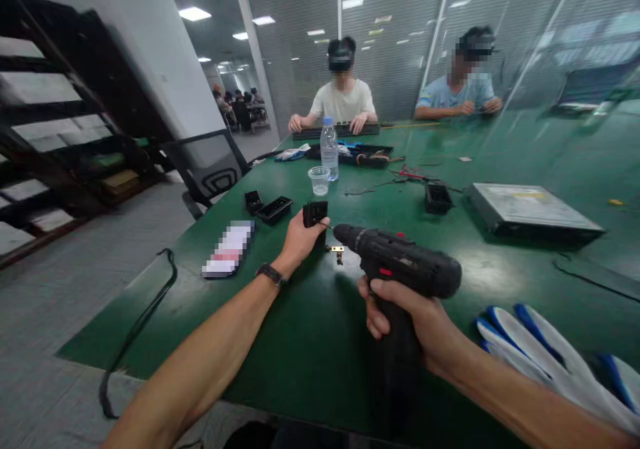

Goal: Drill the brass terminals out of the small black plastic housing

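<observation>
My right hand (400, 309) is wrapped round the grip of a black cordless drill (400, 259), which points left. The drill's bit reaches a small black plastic box (315, 214); whether it sits in a screw I cannot tell. That box stands on the table in the closed fingers of my left hand (301, 239). Just right of it lie small brass-coloured metal pieces (338, 249). Two more black plastic parts, a small box (253, 201) and an open tray-like shell (275, 210), rest beyond my left hand.
On the green table (300, 342) are a phone (229, 249), a plastic cup (319, 181), a water bottle (329, 149), a black open box (438, 198), a metal-cased unit (535, 212) and white-blue gloves (545, 349). A black cord (145, 316) hangs over the left edge. Two people sit opposite.
</observation>
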Available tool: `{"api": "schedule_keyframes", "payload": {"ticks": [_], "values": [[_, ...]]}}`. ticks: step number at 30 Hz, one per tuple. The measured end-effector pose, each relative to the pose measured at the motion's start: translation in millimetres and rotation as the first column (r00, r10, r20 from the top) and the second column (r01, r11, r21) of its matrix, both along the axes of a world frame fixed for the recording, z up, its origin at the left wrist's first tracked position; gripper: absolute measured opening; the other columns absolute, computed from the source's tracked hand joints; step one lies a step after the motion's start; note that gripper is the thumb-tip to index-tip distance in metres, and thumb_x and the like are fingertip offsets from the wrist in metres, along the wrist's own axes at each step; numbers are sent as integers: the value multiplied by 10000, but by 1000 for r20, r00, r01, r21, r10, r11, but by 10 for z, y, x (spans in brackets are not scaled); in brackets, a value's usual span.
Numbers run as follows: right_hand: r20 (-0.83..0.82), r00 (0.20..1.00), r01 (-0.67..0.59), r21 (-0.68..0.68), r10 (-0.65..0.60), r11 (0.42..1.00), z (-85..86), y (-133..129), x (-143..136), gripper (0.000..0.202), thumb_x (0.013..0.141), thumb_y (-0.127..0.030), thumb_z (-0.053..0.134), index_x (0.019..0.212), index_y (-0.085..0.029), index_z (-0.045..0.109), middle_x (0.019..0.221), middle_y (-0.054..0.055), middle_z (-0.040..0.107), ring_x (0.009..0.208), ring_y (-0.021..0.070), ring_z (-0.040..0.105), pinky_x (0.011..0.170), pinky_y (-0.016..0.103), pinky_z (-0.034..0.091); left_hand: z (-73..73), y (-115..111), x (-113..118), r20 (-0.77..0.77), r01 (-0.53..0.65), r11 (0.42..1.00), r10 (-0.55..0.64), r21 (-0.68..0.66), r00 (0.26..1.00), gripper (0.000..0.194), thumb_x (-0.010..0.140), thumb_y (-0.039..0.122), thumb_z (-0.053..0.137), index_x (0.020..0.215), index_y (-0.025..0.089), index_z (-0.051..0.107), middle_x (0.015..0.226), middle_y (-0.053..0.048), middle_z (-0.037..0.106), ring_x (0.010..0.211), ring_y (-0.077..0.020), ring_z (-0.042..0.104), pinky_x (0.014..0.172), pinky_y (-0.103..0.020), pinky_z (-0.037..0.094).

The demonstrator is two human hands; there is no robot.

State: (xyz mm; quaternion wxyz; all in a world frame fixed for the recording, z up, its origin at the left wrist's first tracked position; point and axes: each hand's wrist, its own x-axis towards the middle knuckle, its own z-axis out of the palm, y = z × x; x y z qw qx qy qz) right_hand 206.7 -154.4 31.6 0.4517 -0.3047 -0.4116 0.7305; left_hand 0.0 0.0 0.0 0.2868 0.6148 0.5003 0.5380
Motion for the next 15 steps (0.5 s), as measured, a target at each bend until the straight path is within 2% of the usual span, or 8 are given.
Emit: {"api": "schedule_keyframes", "payload": {"ticks": [9, 15], "values": [[-22, 1000, -19, -25, 18, 1000, 19, 22, -10, 203, 879, -329, 570, 881, -132, 618, 491, -4, 555, 460, 136, 520, 541, 291, 436, 32, -25, 15, 57, -14, 1000, 15, -19, 998, 347, 720, 424, 711, 921, 155, 628, 844, -9, 626, 774, -149, 547, 736, -258, 434], [8, 1000, -29, -36, 29, 999, 15, 17, 10, 222, 901, -342, 549, 910, -131, 619, 501, -6, 555, 484, 144, 530, 555, 292, 436, 45, -51, 17, 61, -30, 999, 32, -43, 998, 346, 733, 407, 708, 960, 160, 623, 876, -15, 627, 804, -155, 553, 749, -261, 437]]}}
